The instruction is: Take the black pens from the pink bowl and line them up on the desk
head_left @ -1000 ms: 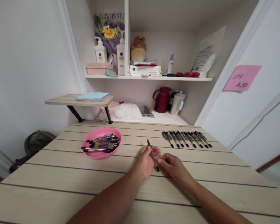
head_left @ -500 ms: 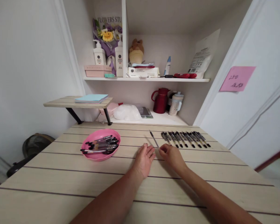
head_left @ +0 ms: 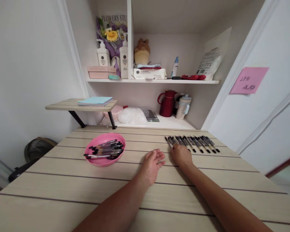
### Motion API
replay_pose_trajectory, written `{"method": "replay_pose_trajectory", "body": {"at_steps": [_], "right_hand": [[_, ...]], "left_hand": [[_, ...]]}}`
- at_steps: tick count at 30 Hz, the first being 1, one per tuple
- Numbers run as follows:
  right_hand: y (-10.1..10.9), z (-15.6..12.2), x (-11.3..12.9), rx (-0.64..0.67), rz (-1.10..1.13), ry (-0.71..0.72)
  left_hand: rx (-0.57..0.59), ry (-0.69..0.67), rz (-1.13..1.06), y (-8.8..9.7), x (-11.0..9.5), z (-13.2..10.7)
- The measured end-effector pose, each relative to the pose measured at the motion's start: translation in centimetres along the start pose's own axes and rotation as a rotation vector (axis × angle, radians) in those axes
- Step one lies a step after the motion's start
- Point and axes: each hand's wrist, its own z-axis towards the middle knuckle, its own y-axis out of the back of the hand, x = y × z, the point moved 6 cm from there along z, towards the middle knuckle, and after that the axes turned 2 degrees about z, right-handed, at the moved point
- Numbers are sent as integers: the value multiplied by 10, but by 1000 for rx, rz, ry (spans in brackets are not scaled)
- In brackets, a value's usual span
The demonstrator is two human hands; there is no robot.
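My right hand [head_left: 182, 156] is closed on the lower end of a pen [head_left: 168, 141], at the left end of a row of pens [head_left: 200, 144] on the table. The row's pens lie side by side, slightly slanted, with dark caps and clear barrels. My left hand [head_left: 151, 164] rests palm up with fingers apart, to the left of my right hand, holding nothing. Further left, a pink bowl [head_left: 93, 145] contains several more pens [head_left: 107, 149] in a loose pile.
A small raised shelf [head_left: 60, 105] with blue paper [head_left: 95, 101] stands at the table's back left. Behind the table, a cabinet holds a red jug [head_left: 168, 103], a speckled cup [head_left: 183, 108] and a white plastic bag [head_left: 132, 116]. A pink note [head_left: 250, 80] hangs at right.
My right hand has moved right with the pen, bringing it from between my hands to the left end of the row. My left hand has opened a little more, staying nearly in place.
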Motion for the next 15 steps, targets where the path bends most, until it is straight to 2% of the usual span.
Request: {"method": "replay_pose_trajectory", "body": {"at_steps": [15], "right_hand": [[1, -2, 0, 5, -17, 4]], "left_hand": [[5, 7, 29, 0, 0, 0]]}}
